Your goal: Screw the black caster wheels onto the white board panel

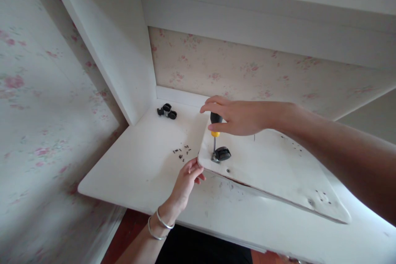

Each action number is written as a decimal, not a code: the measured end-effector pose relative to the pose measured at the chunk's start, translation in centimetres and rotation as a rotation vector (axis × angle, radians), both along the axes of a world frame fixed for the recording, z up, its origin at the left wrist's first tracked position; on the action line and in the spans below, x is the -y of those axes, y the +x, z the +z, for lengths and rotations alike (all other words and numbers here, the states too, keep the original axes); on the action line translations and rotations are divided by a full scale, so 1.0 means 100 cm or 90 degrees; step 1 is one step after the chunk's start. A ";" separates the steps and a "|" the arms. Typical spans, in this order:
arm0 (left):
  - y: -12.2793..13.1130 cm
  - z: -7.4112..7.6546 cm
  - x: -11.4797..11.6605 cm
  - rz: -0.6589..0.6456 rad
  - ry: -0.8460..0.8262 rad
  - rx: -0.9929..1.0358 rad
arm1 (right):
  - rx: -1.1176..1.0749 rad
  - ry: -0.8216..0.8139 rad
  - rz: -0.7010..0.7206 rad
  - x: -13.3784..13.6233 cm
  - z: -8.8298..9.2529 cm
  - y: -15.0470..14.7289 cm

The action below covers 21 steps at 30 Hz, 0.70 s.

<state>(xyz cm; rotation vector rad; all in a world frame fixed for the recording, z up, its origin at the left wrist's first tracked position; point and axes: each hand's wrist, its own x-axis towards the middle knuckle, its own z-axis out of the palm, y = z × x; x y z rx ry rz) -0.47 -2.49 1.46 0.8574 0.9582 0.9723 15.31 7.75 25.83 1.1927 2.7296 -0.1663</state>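
A white board (262, 173) with rounded corners lies on the white desk. My right hand (221, 115) grips the dark handle of a screwdriver (215, 133) with a yellow collar. Its shaft points straight down to the metal plate of a black caster wheel (223, 154) near the board's left corner. With its fingers closed on that corner, my left hand (190, 175) steadies the board's edge. Several small dark screws (182, 153) are scattered on the desk to the left of the board. The tip of the screwdriver is hard to make out at the plate.
More black casters (167, 111) sit together at the back left of the desk (130, 165). A white upright panel (114, 45) rises at the left, and a shelf (247, 16) overhangs the back. Screw holes (323, 196) mark the board's right corners.
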 end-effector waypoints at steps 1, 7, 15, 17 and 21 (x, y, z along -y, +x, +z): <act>0.000 0.000 0.000 0.000 -0.001 -0.001 | -0.021 -0.030 0.024 0.001 0.000 0.000; 0.000 0.001 -0.001 -0.001 0.011 -0.016 | 0.112 0.078 -0.091 0.002 0.002 -0.003; 0.003 0.002 -0.003 0.020 0.027 -0.032 | 0.071 0.036 -0.071 0.004 0.004 -0.004; 0.003 0.000 -0.003 0.024 0.051 -0.017 | 0.113 0.089 -0.133 0.004 0.004 -0.003; 0.004 -0.004 -0.003 0.030 0.067 -0.006 | -0.004 -0.007 -0.044 0.003 0.002 0.003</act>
